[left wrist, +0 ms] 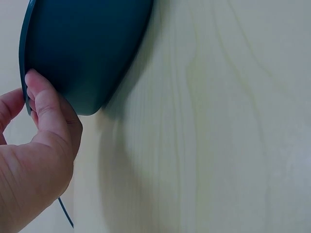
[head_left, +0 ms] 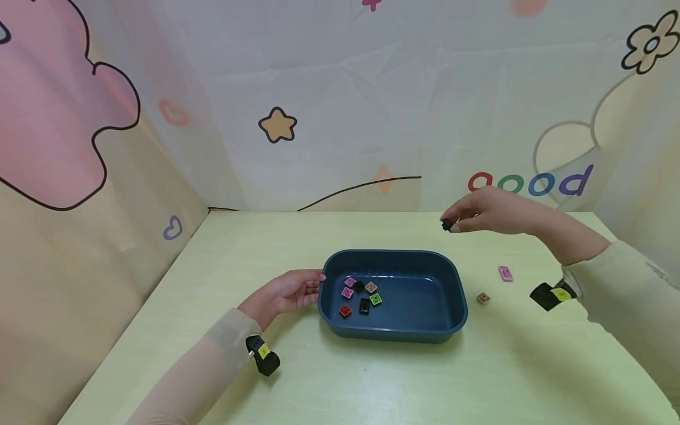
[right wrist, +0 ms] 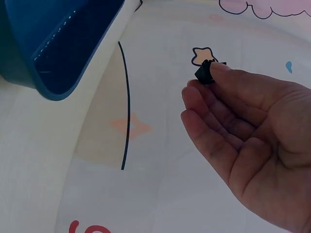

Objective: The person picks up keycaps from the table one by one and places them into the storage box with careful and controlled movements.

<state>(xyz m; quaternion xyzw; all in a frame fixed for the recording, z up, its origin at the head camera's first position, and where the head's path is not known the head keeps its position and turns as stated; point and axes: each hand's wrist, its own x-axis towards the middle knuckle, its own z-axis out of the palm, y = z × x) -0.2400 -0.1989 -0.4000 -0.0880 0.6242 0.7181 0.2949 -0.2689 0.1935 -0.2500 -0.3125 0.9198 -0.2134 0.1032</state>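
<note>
My left hand (head_left: pixel 291 290) holds the left rim of a dark blue plastic basin (head_left: pixel 404 335), the thumb and fingers on either side of the wall in the left wrist view. Inside, to the left, lie several small toy bricks: pink, tan, black, a green brick (head_left: pixel 375 299) and a red brick (head_left: pixel 345 310). Raised above the table beyond the basin's right end, my right hand (head_left: pixel 496 211) pinches a small black brick (right wrist: pixel 204 73) between thumb and fingertips. The right wrist view shows studs on it, part of it hidden by the thumb.
On the pale wooden table (head_left: pixel 372 383), right of the basin, lie a pink brick (head_left: pixel 506 273) and a tan brick (head_left: pixel 483 298). A printed cloth backdrop (head_left: pixel 345 136) stands behind the table and along its sides.
</note>
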